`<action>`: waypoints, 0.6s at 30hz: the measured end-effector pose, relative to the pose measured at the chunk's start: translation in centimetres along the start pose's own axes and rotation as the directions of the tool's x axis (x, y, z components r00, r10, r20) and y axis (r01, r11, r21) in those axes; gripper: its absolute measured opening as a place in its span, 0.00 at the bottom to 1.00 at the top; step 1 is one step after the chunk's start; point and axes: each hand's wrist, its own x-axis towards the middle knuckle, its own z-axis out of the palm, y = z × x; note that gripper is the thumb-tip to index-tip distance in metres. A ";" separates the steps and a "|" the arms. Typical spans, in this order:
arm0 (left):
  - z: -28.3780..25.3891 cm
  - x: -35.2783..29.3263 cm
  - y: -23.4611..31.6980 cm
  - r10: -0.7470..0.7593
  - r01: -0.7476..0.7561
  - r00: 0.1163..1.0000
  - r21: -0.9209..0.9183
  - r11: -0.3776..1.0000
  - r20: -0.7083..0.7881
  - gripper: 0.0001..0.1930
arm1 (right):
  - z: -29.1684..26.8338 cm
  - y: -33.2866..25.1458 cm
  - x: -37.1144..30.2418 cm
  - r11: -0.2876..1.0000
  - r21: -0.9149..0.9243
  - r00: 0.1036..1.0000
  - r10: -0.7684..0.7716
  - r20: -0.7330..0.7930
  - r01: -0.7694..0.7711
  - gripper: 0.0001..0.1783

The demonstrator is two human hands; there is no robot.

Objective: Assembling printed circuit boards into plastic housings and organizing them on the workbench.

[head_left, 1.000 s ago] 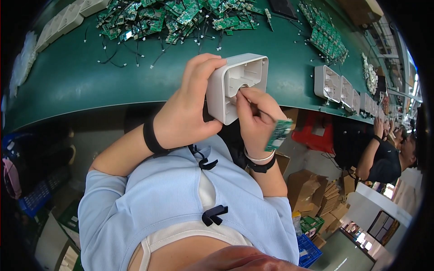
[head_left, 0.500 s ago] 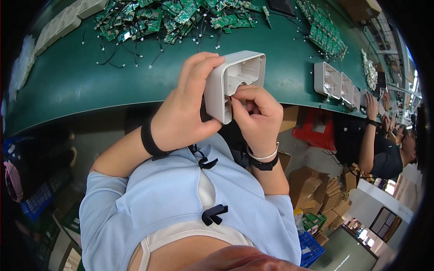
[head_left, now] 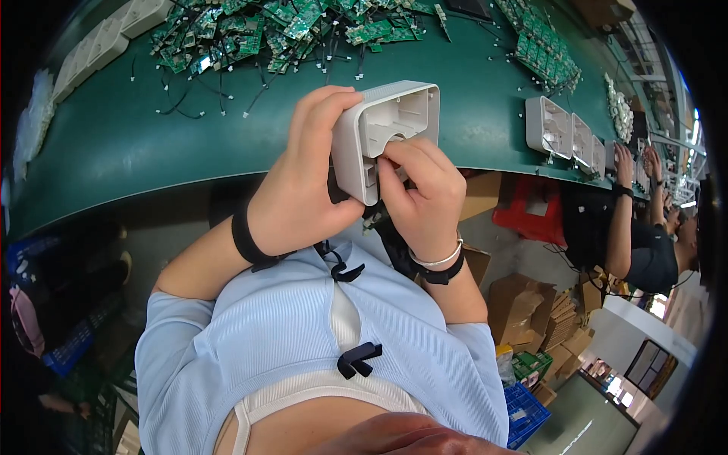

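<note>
My left hand (head_left: pixel 299 171) grips a white plastic housing (head_left: pixel 347 155) from its left side, fingers over the top edge and thumb at the lower end. The housing is tilted in front of me, its open, divided inside turned to the right. At its middle, by the curved notch, my right hand (head_left: pixel 425 189) is closed in a pinch on a thin black cable, mostly hidden by the fingers. Just below the housing shows a bit of a green circuit board (head_left: pixel 371 222); whether the cable joins it I cannot tell.
On the green table (head_left: pixel 212 144) lies a heap of circuit boards (head_left: pixel 296 30) with black cables. More boards (head_left: pixel 542 57) are at the far right. White housings (head_left: pixel 547 125) stand in rows right and left. A co-worker's arm (head_left: pixel 622 220) reaches in at right.
Both hands and the housing have shifted slightly left. My right fingers have moved a little deeper toward the notch. The bit of green board has come into sight below the housing.
</note>
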 end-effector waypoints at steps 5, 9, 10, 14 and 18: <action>0.1 -0.2 -0.4 0.002 -0.002 1.000 -0.044 0.999 -0.009 0.50 | -0.4 -0.4 0.5 0.992 0.049 0.989 0.111 0.093 -0.116 0.06; -0.5 0.0 0.3 -0.035 0.035 0.999 -0.003 0.999 0.040 0.49 | -0.1 0.0 0.1 0.986 0.078 0.987 0.139 0.074 -0.145 0.06; -0.5 0.0 0.3 -0.034 0.034 0.999 -0.003 0.999 0.040 0.49 | -0.1 0.1 0.1 0.982 0.100 0.986 0.154 0.066 -0.160 0.06; -0.5 0.0 0.2 -0.023 0.024 0.999 -0.017 1.000 0.045 0.49 | -0.5 0.0 0.4 0.978 0.084 0.976 0.182 0.116 -0.192 0.07; -0.7 0.0 -0.2 -0.048 0.051 0.998 -0.053 0.997 0.051 0.50 | -1.1 0.5 1.0 0.984 0.105 0.962 0.113 0.248 -0.143 0.09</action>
